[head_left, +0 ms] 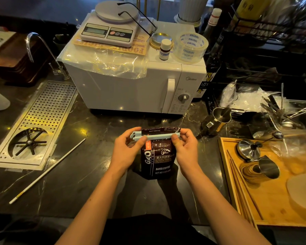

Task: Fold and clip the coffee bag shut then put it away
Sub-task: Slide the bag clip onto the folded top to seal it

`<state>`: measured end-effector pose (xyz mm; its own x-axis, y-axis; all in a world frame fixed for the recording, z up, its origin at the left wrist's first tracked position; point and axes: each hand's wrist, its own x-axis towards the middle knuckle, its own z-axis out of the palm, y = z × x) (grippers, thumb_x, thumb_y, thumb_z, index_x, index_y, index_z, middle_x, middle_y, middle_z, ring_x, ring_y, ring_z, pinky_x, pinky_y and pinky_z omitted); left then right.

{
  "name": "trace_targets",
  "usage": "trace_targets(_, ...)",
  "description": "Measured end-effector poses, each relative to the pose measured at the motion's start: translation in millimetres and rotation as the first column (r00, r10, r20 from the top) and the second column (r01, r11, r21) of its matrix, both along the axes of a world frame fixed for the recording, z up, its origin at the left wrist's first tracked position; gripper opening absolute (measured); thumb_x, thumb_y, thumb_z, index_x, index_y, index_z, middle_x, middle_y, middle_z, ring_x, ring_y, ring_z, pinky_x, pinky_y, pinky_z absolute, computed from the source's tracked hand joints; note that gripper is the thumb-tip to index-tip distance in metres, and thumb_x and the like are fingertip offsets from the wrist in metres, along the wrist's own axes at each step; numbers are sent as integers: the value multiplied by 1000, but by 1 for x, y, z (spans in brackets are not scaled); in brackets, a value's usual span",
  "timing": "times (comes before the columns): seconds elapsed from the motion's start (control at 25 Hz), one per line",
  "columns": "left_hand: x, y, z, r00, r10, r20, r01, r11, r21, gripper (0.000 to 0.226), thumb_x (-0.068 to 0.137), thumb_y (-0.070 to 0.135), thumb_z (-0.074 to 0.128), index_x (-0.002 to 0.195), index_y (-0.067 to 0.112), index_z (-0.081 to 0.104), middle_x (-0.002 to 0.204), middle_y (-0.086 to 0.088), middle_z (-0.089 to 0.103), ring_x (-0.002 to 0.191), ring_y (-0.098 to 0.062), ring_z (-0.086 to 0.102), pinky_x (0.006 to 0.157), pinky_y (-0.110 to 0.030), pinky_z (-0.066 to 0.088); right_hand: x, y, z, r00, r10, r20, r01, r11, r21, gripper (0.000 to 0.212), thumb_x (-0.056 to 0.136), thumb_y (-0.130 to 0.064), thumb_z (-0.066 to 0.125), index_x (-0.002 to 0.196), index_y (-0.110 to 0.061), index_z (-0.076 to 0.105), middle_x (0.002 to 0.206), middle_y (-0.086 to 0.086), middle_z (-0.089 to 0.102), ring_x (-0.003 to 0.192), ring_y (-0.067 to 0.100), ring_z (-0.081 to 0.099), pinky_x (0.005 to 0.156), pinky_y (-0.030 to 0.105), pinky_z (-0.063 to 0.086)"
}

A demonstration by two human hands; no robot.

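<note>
Left hand (126, 147) and right hand (185, 147) pinch opposite ends of pale blue plastic bar clip (155, 136) | clip spans folded top of dark brown coffee bag (156, 160) | bag upright on black marble tabletop (95, 131) | white microwave (131, 85) behind

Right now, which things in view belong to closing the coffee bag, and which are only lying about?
For the job:
coffee bag
pale blue bag clip
left hand
right hand

Lying about:
microwave
kitchen scale
tape roll
steel milk pitcher
wooden tray
white straw
</note>
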<state>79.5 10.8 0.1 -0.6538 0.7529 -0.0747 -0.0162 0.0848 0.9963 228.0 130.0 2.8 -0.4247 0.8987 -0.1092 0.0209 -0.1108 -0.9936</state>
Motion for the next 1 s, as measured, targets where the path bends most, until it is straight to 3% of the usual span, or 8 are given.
trace_targets(0.2,-8,-11,-2,1000,26,-12,-26,1000,7,30,86,20,71,115,29,67,103,19,73,102,5,66,80,-10,52,1,0,1,1000,0,-5,0,1000,-4,9,95,-12,61,101,-19,59,97,5,72,85,12,73,66,21,57)
trace_targets(0.4,-10,-13,0,991,35,-133,-37,999,-12,27,84,21,73,100,43,69,96,29,73,97,4,68,78,-11,54,1,0,0,1000,4,13,-4,1000,16,10,95,-10,61,100,-18,59,96,6,72,85,13,72,67,21,57)
trace_targets(0.68,-7,-10,-4,965,112,-237,-124,992,-36,26,84,20,74,91,44,69,87,19,73,86,0,70,73,-12,53,1,0,-1,1000,2,25,-3,999,42,10,95,-10,60,100,-19,57,100,10,71,90,21,71,73,28,58)
trace_targets(0.8,-8,-10,-4,941,101,-323,-123,991,-50,19,85,21,74,94,37,70,88,18,72,86,1,68,74,-11,52,0,1,-1,999,7,35,-8,999,42,11,95,-11,61,100,-20,58,101,9,71,92,22,72,75,32,59)
trace_targets(1.0,-8,-8,-3,938,100,-331,-130,989,-69,15,86,20,73,98,28,72,90,17,72,88,-1,68,78,-17,54,0,1,-1,998,-8,56,5,999,52,13,95,-12,61,97,-24,58,98,6,72,89,20,72,76,36,60)
